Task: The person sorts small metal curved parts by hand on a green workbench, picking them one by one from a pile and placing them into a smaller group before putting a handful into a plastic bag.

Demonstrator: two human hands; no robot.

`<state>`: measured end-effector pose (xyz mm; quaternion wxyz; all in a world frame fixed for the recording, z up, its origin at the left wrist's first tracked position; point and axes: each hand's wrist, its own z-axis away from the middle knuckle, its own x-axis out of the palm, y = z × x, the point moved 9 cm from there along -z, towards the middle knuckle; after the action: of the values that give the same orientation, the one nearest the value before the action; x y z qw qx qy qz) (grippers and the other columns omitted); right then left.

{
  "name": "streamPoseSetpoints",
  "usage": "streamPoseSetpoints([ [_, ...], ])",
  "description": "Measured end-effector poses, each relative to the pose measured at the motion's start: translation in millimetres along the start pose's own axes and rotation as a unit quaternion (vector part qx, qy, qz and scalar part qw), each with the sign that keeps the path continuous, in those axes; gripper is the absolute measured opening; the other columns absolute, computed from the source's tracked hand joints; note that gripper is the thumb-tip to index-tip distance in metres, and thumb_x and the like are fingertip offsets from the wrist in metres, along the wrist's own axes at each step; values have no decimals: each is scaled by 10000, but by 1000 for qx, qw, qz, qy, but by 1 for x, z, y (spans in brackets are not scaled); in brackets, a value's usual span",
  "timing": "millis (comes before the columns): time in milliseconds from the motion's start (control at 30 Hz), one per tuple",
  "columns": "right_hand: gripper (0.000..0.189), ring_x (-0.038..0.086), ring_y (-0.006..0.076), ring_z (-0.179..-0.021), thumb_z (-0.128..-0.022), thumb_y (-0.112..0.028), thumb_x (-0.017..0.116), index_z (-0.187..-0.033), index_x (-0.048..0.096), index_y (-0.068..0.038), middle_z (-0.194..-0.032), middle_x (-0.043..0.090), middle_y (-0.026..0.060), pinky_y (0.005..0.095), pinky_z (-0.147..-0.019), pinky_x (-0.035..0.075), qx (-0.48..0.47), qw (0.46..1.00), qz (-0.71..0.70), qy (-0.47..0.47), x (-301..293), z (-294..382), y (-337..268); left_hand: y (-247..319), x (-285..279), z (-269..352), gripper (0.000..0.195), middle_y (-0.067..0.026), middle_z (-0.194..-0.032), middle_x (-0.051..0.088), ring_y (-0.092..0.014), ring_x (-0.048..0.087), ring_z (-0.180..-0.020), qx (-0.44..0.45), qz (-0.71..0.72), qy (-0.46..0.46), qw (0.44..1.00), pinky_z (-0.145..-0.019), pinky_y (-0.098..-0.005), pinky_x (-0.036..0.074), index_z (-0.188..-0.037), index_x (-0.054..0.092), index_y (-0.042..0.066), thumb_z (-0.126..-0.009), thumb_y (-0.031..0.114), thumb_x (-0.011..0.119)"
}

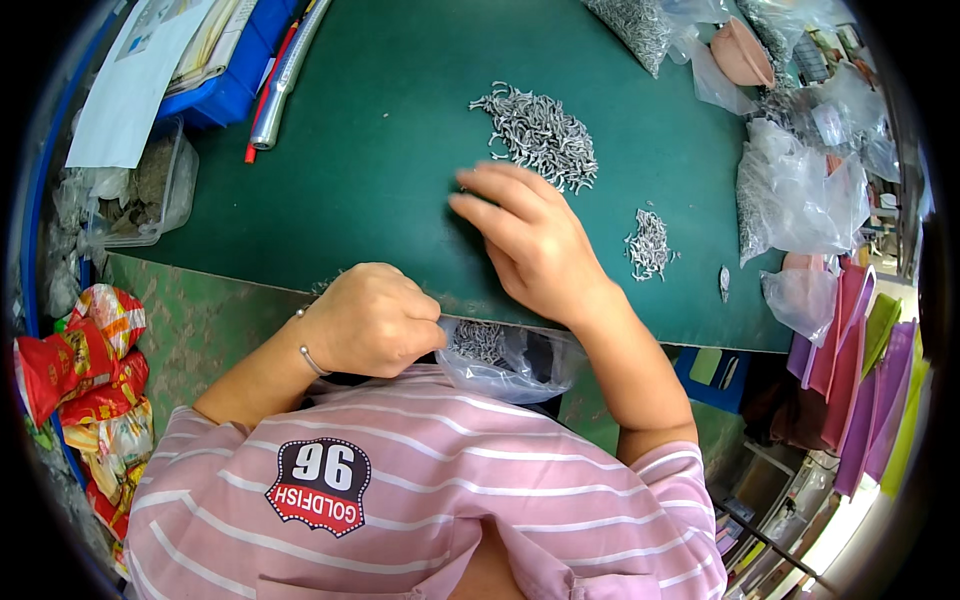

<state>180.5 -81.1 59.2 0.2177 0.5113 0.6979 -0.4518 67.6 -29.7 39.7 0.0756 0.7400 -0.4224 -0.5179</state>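
My right hand (529, 240) is over the green tabletop (352, 150), its fingers apart and slightly blurred, just below a heap of small curved metal pieces (540, 135). Whether anything small lies between its fingers cannot be told. At the table's near edge my left hand (379, 319) is closed at the rim of a clear plastic bag (487, 382), which holds more such pieces below the edge; its fingertips are hidden, so its grip is unclear. To the right of my right hand lie a smaller pile of metal pieces (649, 246) and a tiny cluster (724, 283).
Plastic bags of metal pieces (795, 195) and a pink bowl (741, 54) line the right side. At the left stand a blue bin (240, 67) with papers, a clear plastic container (180, 187), a red pencil (262, 112) and a silver tool (281, 90). Colourful plastic bins (847, 352) stand lower right.
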Motion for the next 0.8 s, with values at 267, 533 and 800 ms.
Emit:
streamPoseSetpoints([
  [267, 319, 661, 361, -1032, -773, 110, 637, -1075, 708, 36, -1148, 698, 151, 434, -909, 544, 71, 995, -50, -43, -23, 33, 21, 1, 2, 1, 10, 7, -614, 506, -200, 588, -575, 1, -8, -4, 1000, -526, -357, 463, -676, 662, 142, -683, 142, 670],
  [533, 574, 675, 353, -1034, -741, 197, 518, -1285, 628, 50, -1135, 724, 187, 423, -949, 522, 149, 986, -32, 68, -43, 75, 9, 0, 2, 1, 70, 13, -586, 495, -202, 562, -533, 3, 6, -3, 1000, -487, -368, 411, -706, 723, 140, -659, 117, 769],
  [800, 384, 693, 296, -927, -728, 133, 668, -1095, 694, 23, -966, 734, 115, 390, -812, 530, 106, 992, -17, 60, -42, 80, -9, 0, 0, 0, 11, 6, -606, 510, -211, 579, -559, -5, 6, -6, 1000, -506, -365, 449, -687, 681, 133, -684, 127, 690],
])
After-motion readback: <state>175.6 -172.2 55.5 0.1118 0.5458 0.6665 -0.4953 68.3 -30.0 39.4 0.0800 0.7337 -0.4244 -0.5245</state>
